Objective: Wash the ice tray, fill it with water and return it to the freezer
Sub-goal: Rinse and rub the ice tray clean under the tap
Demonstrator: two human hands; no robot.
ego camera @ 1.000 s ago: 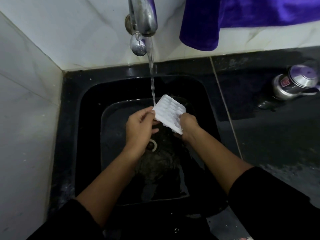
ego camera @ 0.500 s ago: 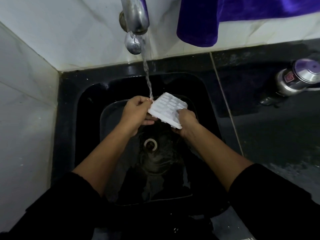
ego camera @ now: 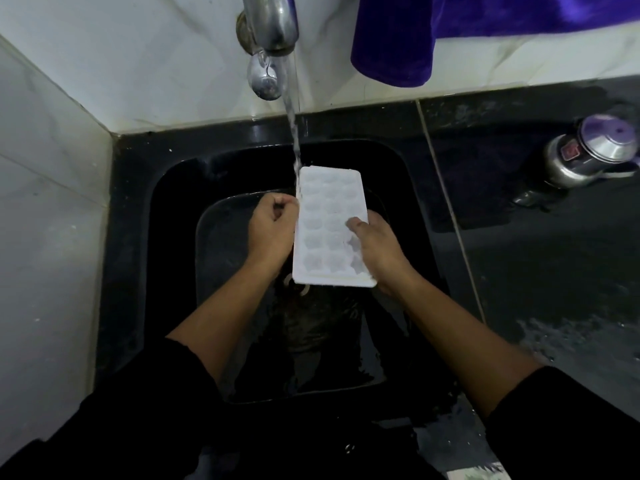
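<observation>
**Tray turning cups-up under the running tap**

Since the moment before, we are swinging the ice tray (ego camera: 330, 230) out of its slanted, crosswise hold. We are laying it lengthwise away from us, cups facing up, with its far left corner meeting the water stream (ego camera: 292, 133) falling from the tap (ego camera: 273, 26). The tray is hanging above the black sink (ego camera: 173, 202), over the drain, touching nothing but our hands.

Our left hand (ego camera: 273, 226) is curling at the left rim, fingers tucked, seemingly pinching the edge. Our right hand (ego camera: 379, 252) is gripping the right side, with the thumb lying on the top face and the fingers going underneath.

We are judging this as the wash passing into rinsing or filling, because with the cups upward the water can start collecting. Only one corner is catching the flow, so we are probably going to have to slide the tray across. The freezer is not showing here.
</observation>
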